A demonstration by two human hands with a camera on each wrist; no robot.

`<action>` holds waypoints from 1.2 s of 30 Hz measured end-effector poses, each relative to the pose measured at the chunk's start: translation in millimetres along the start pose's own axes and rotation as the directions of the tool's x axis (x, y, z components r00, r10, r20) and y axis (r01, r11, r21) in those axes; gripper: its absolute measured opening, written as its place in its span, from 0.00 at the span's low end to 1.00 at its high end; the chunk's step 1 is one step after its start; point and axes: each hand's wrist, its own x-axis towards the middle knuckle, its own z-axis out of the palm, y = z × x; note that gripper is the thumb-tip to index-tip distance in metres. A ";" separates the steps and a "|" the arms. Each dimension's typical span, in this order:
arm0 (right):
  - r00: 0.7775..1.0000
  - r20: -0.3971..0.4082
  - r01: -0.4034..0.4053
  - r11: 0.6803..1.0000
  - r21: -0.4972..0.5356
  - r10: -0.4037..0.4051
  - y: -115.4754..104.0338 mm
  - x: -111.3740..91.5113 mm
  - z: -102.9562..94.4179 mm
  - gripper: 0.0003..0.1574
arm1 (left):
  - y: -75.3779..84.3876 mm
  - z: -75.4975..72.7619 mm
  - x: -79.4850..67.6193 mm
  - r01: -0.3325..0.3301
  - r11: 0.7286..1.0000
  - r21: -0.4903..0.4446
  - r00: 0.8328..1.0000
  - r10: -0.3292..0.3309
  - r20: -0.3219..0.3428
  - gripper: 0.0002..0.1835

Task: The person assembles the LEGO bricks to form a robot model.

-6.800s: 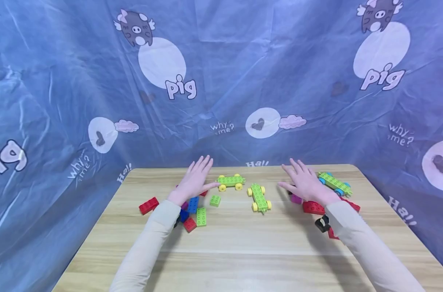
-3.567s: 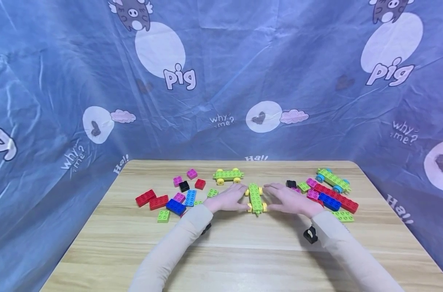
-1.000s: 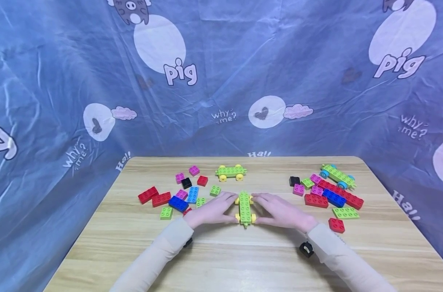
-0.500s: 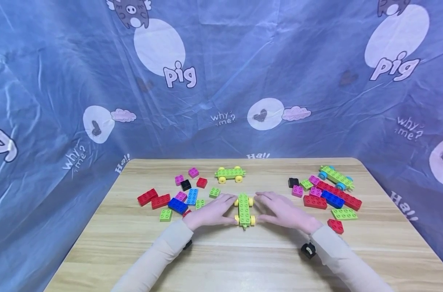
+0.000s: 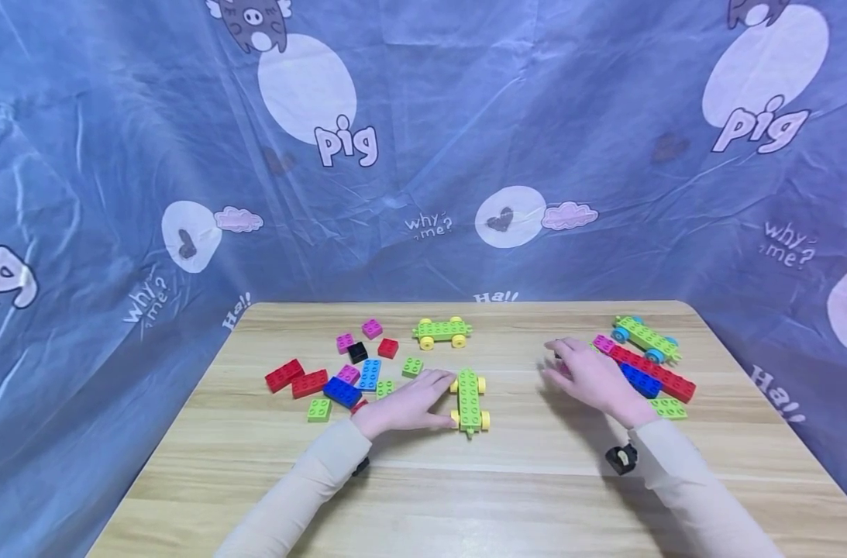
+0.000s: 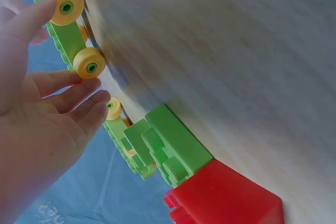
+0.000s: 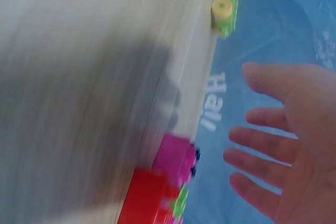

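Observation:
A bright green toy car base [image 5: 469,399] with yellow wheels stands lengthwise in the middle of the table. My left hand [image 5: 405,404] lies along its left side. In the left wrist view the thumb touches one yellow wheel [image 6: 68,6], while the fingertips are at the other wheel [image 6: 90,63]. Away to the right, my right hand [image 5: 593,378] hovers with spread fingers above a group of building bricks and holds nothing. Its wrist view shows a magenta brick [image 7: 172,158] and a red brick [image 7: 142,195] below the fingers. Several of those bricks are hidden under the hand in the head view.
Another yellow-wheeled green car base [image 5: 442,332] stands farther back, and a blue-wheeled one [image 5: 645,339] at the back right. Left of my left hand lie scattered bricks, among them a dark blue brick [image 5: 342,391] and a red brick [image 5: 284,375]. A blue printed cloth [image 5: 423,139] hangs behind the table.
Both hands were at the car base's sides; my right hand has left it and moved right, over the bricks. My left hand stays. Earlier, the car base was brought nearer.

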 end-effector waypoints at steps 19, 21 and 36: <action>0.997 0.051 -0.060 0.998 -0.020 0.061 21.2 -20.1 -3.1 0.21 | -1.1 0.5 1.7 -0.002 1.000 0.002 1.000 0.002 0.003 0.46; 0.998 0.046 -0.047 0.999 -0.018 0.048 18.6 -19.7 -2.1 0.21 | -0.3 -0.2 1.1 0.004 1.000 -0.005 1.000 -0.004 0.005 0.46; 0.999 0.053 0.008 1.000 0.027 -0.009 4.2 -15.0 5.2 0.16 | 1.4 -1.6 -0.5 0.014 1.000 -0.010 1.000 -0.014 0.006 0.46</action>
